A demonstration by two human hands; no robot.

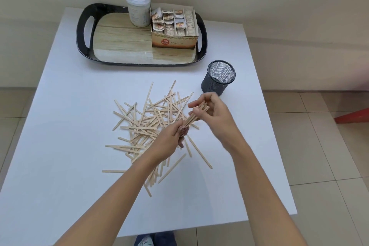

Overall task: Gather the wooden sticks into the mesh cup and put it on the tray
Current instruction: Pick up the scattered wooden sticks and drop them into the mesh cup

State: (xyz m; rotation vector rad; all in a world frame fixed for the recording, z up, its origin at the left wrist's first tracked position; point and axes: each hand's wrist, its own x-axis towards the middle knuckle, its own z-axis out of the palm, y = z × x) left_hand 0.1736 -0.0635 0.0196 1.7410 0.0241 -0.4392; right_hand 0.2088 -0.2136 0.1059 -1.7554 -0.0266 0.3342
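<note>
Nearest, my left hand (169, 142) and right hand (215, 112) are gripping a stick bundle (196, 115). I am holding it over wooden sticks (147, 124).

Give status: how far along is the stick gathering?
Early. Done: nothing clearly in the mesh cup, which stands on the table, off the tray. In hand: left hand and right hand hold a small bundle. Remaining: most sticks lie scattered; cup not yet on tray.

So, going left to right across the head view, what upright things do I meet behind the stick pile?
First the jar, then the tea box, then the mesh cup. The first two stand on the tray; the cup does not.
</note>
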